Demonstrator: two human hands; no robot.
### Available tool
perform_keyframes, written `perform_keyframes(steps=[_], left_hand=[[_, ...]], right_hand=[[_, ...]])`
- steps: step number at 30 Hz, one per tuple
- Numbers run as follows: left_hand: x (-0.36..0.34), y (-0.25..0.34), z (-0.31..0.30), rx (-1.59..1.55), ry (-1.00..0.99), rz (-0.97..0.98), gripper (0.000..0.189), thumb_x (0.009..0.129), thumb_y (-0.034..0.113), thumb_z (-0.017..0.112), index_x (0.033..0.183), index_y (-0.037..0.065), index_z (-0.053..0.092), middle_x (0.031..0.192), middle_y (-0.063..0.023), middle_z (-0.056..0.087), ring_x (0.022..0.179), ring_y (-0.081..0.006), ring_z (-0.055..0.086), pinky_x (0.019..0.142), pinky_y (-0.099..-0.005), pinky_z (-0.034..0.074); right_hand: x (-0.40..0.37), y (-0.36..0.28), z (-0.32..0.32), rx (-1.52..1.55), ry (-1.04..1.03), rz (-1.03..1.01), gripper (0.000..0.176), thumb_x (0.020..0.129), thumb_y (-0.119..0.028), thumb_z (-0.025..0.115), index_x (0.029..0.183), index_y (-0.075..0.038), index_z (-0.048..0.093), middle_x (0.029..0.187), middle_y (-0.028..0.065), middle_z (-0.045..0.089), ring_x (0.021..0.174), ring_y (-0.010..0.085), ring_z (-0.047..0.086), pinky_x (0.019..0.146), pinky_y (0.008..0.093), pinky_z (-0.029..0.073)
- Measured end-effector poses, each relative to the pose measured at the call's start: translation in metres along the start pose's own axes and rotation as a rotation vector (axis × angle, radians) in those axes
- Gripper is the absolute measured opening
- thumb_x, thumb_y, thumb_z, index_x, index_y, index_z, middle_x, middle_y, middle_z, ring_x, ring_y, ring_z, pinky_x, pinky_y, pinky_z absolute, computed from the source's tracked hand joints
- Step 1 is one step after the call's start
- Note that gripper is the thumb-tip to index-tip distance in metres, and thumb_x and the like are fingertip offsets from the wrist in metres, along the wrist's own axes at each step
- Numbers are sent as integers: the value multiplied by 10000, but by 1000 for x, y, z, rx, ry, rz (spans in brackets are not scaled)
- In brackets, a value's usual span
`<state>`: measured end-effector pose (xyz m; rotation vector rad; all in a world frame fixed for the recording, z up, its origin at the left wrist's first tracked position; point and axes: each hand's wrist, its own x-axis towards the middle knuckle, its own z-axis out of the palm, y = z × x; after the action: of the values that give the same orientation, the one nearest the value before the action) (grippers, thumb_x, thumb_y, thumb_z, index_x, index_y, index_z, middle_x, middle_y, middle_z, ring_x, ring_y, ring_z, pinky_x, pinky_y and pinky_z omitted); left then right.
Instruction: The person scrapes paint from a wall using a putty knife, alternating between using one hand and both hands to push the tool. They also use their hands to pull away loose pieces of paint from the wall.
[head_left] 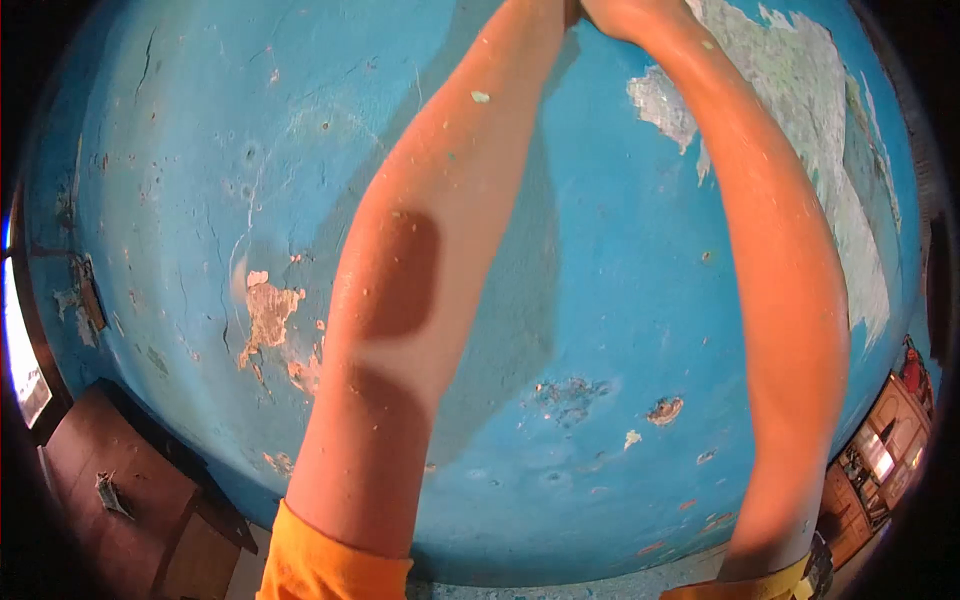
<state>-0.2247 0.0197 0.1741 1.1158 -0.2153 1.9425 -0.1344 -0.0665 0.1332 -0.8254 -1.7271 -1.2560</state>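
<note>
Both of my bare arms reach up along a blue painted wall (640, 300) with flaking paint. My left hand (548, 8) is almost wholly cut off by the top edge, only the wrist end showing. Beside it, the base of my right hand (625, 14) shows, its fingers beyond the frame. What either hand holds is hidden. The wrists are close together. Small paint flakes cling to my forearms, including a pale green chip (481, 97) near the left wrist. A grey-green patch of bare plaster (800, 110) lies next to my right forearm.
A brown wooden table (110, 480) stands at lower left, with a small crumpled thing (113, 495) on it. Left of that is a bright opening (22, 350). A wooden cabinet (880, 450) stands at lower right. Another peeled spot (268, 318) marks the wall at left.
</note>
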Motion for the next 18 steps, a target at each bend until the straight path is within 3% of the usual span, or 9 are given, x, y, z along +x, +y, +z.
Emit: perform_keyframes(steps=[2, 4, 5, 6, 8, 14, 16, 18], left_hand=[[-8, -36, 7, -40, -126, 121, 303, 920, 215, 369, 906, 36, 613, 834, -168, 651, 643, -243, 623, 536, -358, 503], [-36, -55, 20, 135, -262, 46, 303, 918, 202, 360, 801, 50, 595, 693, -117, 621, 529, -207, 571, 448, -319, 443], [-41, -75, 37, -63, -253, 19, 306, 912, 181, 355, 772, 41, 588, 655, -95, 597, 535, -200, 565, 447, -310, 426], [-39, -91, 45, -88, -302, -2, 298, 905, 220, 388, 786, 46, 598, 676, -93, 603, 559, -198, 574, 470, -327, 443], [-46, -116, 75, -54, -79, -43, 307, 893, 272, 424, 833, 39, 616, 748, -103, 625, 621, -222, 597, 514, -357, 473], [-43, -117, 80, -276, -92, -192, 371, 910, 326, 428, 1009, 9, 593, 888, -140, 637, 755, -280, 638, 634, -406, 532], [-35, -118, 66, -316, -110, -155, 374, 918, 324, 418, 1028, 6, 583, 903, -148, 633, 770, -286, 642, 650, -405, 536], [-36, -110, 60, -351, -140, -109, 378, 927, 321, 407, 1048, 3, 573, 918, -156, 630, 785, -292, 645, 666, -405, 540]], right_hand=[[-36, 13, -17, 215, 43, -21, 317, 872, -119, 462, 1155, -80, 600, 1087, 205, 629, 994, 391, 598, 818, 424, 482], [-56, 44, -26, 273, 69, -6, 309, 870, -121, 486, 1152, -60, 596, 1098, 198, 630, 1011, 377, 596, 841, 405, 476], [-62, 69, -20, 271, 118, -26, 307, 866, -118, 498, 1149, -48, 594, 1099, 201, 630, 1016, 366, 599, 853, 395, 474], [-68, 82, -20, 269, 120, -24, 307, 866, -118, 498, 1149, -48, 594, 1099, 201, 630, 1016, 366, 599, 853, 395, 474], [-74, 98, -27, 298, 89, 34, 324, 854, -117, 523, 1156, -20, 589, 1077, 211, 639, 998, 336, 617, 854, 378, 478], [-60, 99, -44, 259, -64, 94, 350, 828, -162, 564, 1129, 11, 605, 1025, 227, 653, 949, 331, 637, 822, 370, 489], [-59, 87, -42, 314, -127, 104, 353, 820, -179, 568, 1116, 8, 614, 1014, 228, 655, 939, 335, 639, 813, 376, 492], [-56, 74, -43, 82, -125, 137, 368, 812, -206, 560, 1119, -11, 620, 1014, 231, 648, 941, 361, 630, 808, 385, 490]])
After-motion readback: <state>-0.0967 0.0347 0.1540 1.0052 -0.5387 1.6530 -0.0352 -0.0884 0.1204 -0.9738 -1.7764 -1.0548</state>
